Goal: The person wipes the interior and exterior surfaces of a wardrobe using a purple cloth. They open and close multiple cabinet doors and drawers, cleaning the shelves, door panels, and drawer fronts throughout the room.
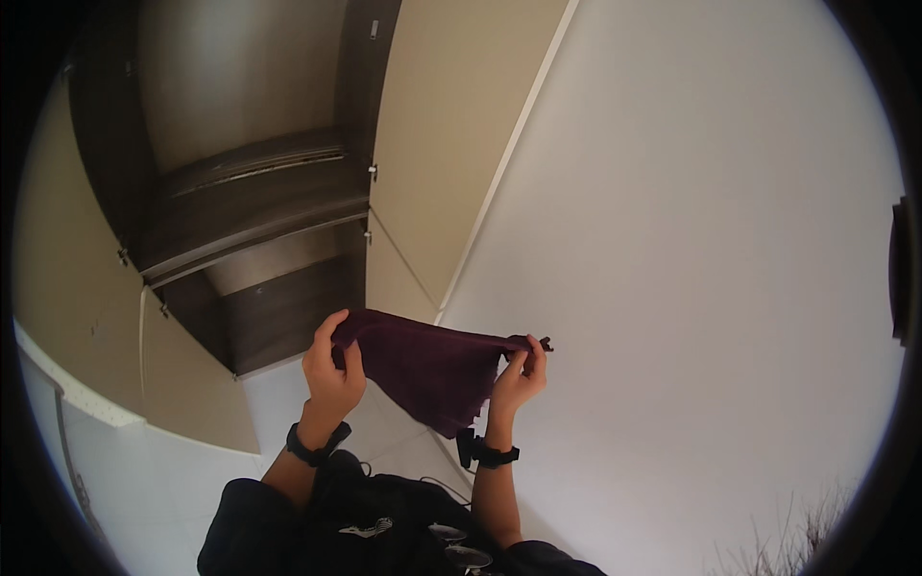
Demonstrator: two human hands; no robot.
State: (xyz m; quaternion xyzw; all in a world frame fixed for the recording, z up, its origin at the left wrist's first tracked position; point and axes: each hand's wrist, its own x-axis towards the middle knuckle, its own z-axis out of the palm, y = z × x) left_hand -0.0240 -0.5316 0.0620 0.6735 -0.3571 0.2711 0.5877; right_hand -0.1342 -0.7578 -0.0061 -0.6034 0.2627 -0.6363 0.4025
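A dark maroon cloth (423, 370) hangs stretched between my two hands in front of my body. My left hand (333, 370) pinches its upper left corner, thumb in front and fingers behind. At the upper right corner my right hand (520, 376) grips the edge, with a small bunched end poking out past the fingertips. The cloth's lower edge droops freely toward my right wrist. Each wrist wears a black band.
Ahead and to the left stands a cabinet with dark brown shelves (259, 216) and its cream doors (451, 115) swung open. A plain pale wall (691, 250) fills the right side. Light floor tiles (399, 437) show below the cloth.
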